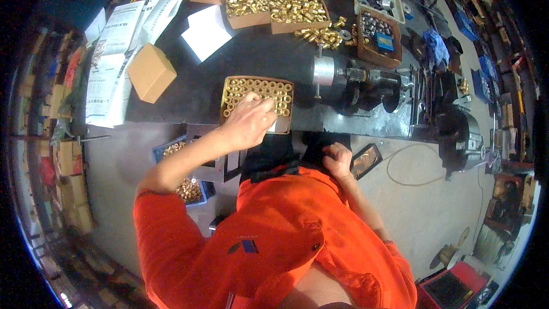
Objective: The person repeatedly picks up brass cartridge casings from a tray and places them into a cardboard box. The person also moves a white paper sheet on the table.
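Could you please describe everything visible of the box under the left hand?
The open box is rectangular, brown and cardboard-looking. It lies flat at the near edge of the dark table. Rows of golden fittings stand inside; its near right corner looks unfilled. The left hand hides part; wall contact is unclear.

Fittings (257, 87) in the open carton (223, 117): yellow metal, bright and glossy. Open carton: matt brown cardboard, smooth-faced. Brown box (151, 72) at left: same dull cardboard. Tabletop (186, 91): dark, smooth, with a sheen toward the front edge. Cylinder (324, 71) on the fixture (374, 83): silvery metal, shiny. Newspaper (108, 77): thin, creased, matt paper. White sheet (206, 33): plain smooth paper. Blue rag (437, 47): crumpled cloth. Shirt (271, 206): matt orange cloth, wrinkled
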